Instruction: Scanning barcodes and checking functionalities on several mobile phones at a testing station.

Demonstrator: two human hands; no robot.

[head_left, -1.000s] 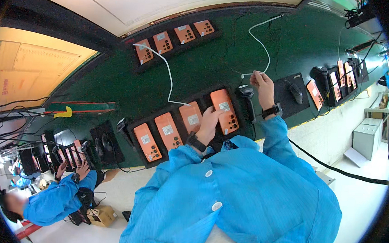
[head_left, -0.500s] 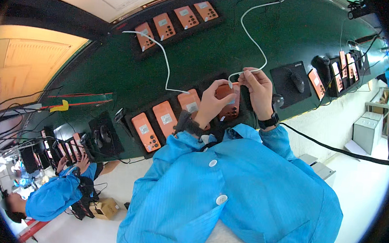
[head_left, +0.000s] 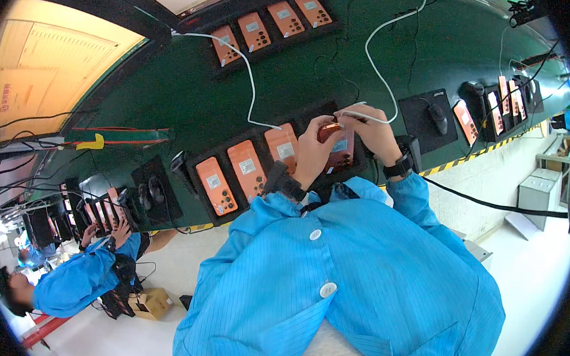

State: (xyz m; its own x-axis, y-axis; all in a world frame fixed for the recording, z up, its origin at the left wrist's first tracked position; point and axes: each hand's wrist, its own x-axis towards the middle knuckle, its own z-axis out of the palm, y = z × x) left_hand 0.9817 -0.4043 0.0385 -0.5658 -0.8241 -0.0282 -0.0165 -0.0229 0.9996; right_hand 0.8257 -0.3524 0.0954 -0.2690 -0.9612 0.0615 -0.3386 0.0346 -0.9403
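My left hand (head_left: 312,155) grips an orange phone (head_left: 343,154) in the tray, its shiny far end raised between my hands. My right hand (head_left: 371,132) pinches the end of a white cable (head_left: 374,50) close to that raised end; my fingers hide the plug, so I cannot see whether it is in the port. Left of my hands lie more orange phones with white labels: one phone (head_left: 281,144) with another white cable (head_left: 252,90) at its far end, a middle phone (head_left: 246,169) and a leftmost phone (head_left: 216,186).
At the back, a black tray (head_left: 267,56) holds several orange phones. To the right are a black mat (head_left: 413,121) with a mouse (head_left: 437,118), and further phones. Black cables cross the left side. A co-worker in blue (head_left: 82,283) works at the far left, near a cardboard box (head_left: 152,303).
The phone's far end has come up in my left hand. My right hand has turned over the cable end and moved slightly nearer the phone. The view has shifted a little.
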